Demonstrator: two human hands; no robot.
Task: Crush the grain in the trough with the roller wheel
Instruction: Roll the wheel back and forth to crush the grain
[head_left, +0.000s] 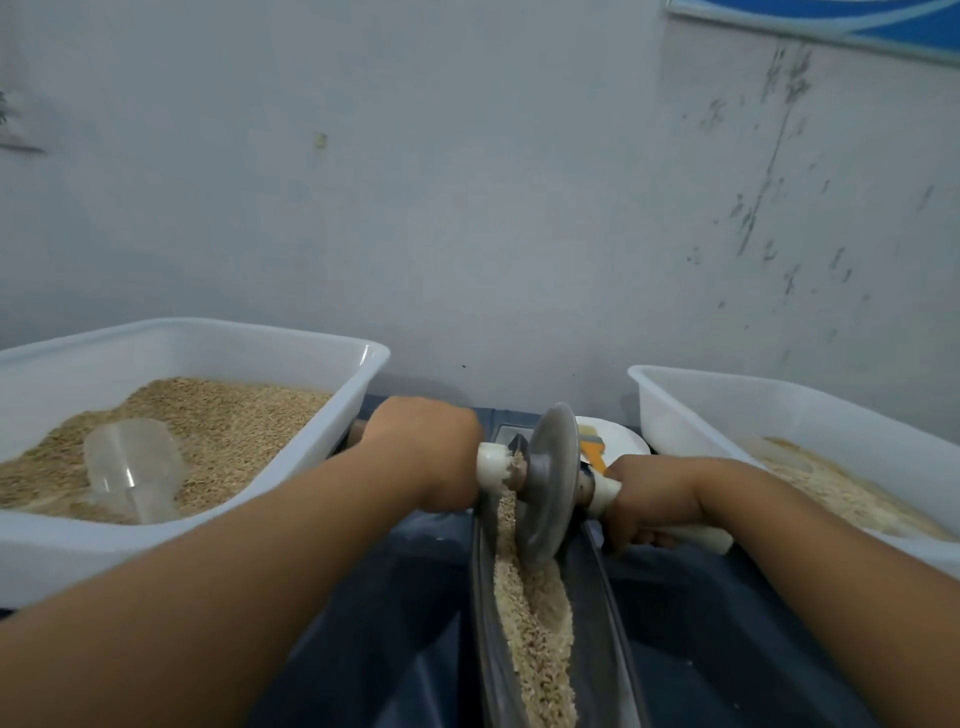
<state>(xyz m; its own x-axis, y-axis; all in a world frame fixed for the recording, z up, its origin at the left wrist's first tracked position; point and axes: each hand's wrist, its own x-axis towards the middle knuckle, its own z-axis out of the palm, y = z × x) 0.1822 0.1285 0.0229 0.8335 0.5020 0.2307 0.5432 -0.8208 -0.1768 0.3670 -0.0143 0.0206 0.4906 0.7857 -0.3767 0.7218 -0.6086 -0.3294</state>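
I see my left hand (426, 454) wrapped around the white handle on the left of the roller wheel (548, 483), and my right hand (652, 501) gripping the handle on its right. The grey wheel stands on edge just right of the frame's centre, at the far end of the dark trough (608, 623). The grain (535, 623) lies along the trough toward the bottom edge. White tubs (291, 467) of grain sit at left and right, a clear scoop (132, 470) in the left one.

Grey roller wheel (550, 483) upright in dark narrow trough (602, 613), tan grain (535, 623) heaped alongside.
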